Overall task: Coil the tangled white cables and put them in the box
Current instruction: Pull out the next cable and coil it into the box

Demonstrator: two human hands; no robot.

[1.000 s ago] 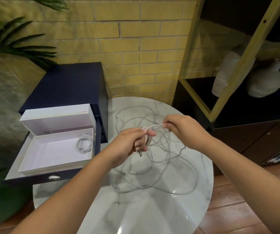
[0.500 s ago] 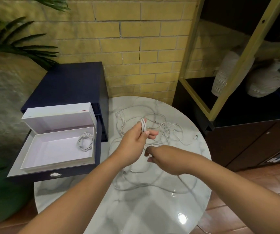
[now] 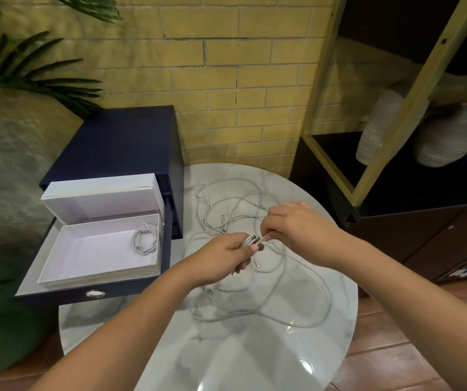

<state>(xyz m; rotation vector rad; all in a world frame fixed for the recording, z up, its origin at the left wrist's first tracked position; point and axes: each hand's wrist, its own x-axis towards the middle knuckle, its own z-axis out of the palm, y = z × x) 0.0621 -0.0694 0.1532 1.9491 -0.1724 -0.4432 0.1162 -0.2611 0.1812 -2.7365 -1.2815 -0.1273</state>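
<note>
Tangled white cables (image 3: 291,280) lie spread over the round marble table (image 3: 255,351). My left hand (image 3: 226,253) grips a small bundle of folded cable loops above the tangle. My right hand (image 3: 291,224) pinches the same cable just right of the bundle, its fingertips close to my left thumb. An open white box (image 3: 66,273) sits on a pulled-out dark drawer at the left. One coiled white cable (image 3: 145,238) lies in the box's back right corner.
A dark blue drawer cabinet (image 3: 119,145) stands behind the box against a yellow brick wall. A dark shelf unit (image 3: 413,198) with pale vases stands right of the table. Palm leaves hang at the far left. Wooden floor shows around the table.
My right hand rose from below my left hand to its right side, bringing the cable up to the bundle. My left hand lowered slightly and still grips the loops.
</note>
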